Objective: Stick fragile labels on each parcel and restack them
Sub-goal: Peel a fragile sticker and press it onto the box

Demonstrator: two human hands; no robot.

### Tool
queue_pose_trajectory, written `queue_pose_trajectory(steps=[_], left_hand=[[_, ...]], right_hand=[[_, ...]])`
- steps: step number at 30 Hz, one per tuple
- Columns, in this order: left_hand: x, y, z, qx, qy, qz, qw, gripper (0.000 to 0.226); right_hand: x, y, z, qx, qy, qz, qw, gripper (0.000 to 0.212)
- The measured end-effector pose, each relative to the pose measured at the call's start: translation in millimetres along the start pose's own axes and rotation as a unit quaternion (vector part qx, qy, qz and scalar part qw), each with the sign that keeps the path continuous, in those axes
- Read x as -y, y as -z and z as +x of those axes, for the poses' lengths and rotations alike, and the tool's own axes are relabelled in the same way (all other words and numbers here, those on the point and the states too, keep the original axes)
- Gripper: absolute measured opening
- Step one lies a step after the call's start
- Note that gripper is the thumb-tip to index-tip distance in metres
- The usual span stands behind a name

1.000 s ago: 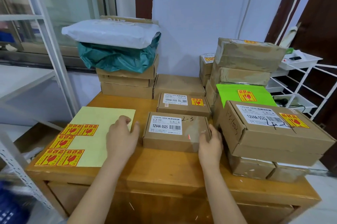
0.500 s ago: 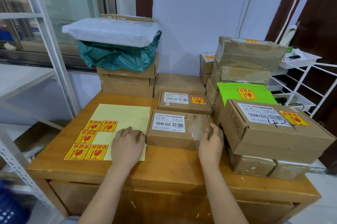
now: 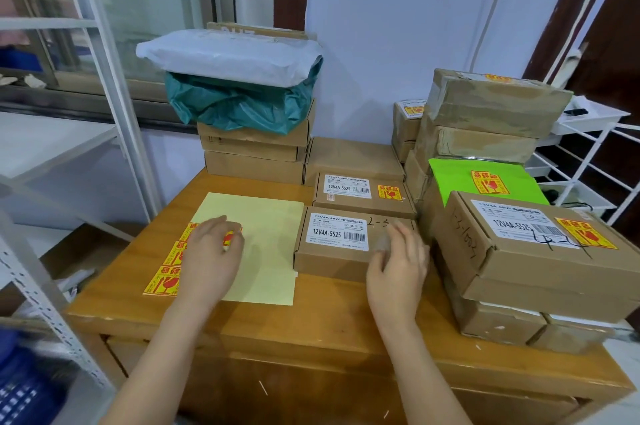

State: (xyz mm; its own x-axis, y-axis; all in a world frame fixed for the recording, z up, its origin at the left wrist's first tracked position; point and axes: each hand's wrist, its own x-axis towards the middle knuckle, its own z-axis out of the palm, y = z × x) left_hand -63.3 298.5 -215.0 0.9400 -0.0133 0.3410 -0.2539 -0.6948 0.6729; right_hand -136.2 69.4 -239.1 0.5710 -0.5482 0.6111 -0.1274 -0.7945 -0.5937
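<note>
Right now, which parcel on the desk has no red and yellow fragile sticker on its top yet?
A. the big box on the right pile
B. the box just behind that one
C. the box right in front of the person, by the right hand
C: the front box shows only its white barcode label, while the box behind and the big box each carry a fragile sticker.

A pale blue wall (image 3: pixel 398 44) stands behind the wooden table (image 3: pixel 311 314); a window (image 3: pixel 145 2) lies at the left behind a white metal shelf frame (image 3: pixel 114 102); a white wire rack (image 3: pixel 588 154) stands right, beside what seems a dark door (image 3: pixel 616 54).
</note>
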Motion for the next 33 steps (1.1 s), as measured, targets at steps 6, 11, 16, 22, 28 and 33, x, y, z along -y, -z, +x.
queue_pose_trajectory(steps=[6,11,16,22,28,33], left_hand=[[42,23,13,-0.029,0.051,0.025,0.998,0.03],[65,21,15,0.018,0.069,0.057,0.996,0.036],[71,18,20,0.039,0.072,0.097,0.992,0.04],[72,19,20,-0.007,0.077,0.042,0.996,0.03],[75,20,21,-0.037,0.085,-0.004,0.996,0.023],[76,22,21,-0.071,0.089,-0.069,0.991,0.022]], right_hand=[[41,-19,-17,0.018,0.212,0.123,0.969,0.033],[82,-42,-34,0.104,0.302,0.184,0.929,0.028],[121,-67,-37,0.245,0.255,0.182,0.917,0.036],[134,-107,-27,0.367,0.137,0.167,0.905,0.027],[127,-114,-32,0.419,0.146,0.148,0.884,0.031],[130,-115,-36,0.428,0.23,0.035,0.874,0.058]])
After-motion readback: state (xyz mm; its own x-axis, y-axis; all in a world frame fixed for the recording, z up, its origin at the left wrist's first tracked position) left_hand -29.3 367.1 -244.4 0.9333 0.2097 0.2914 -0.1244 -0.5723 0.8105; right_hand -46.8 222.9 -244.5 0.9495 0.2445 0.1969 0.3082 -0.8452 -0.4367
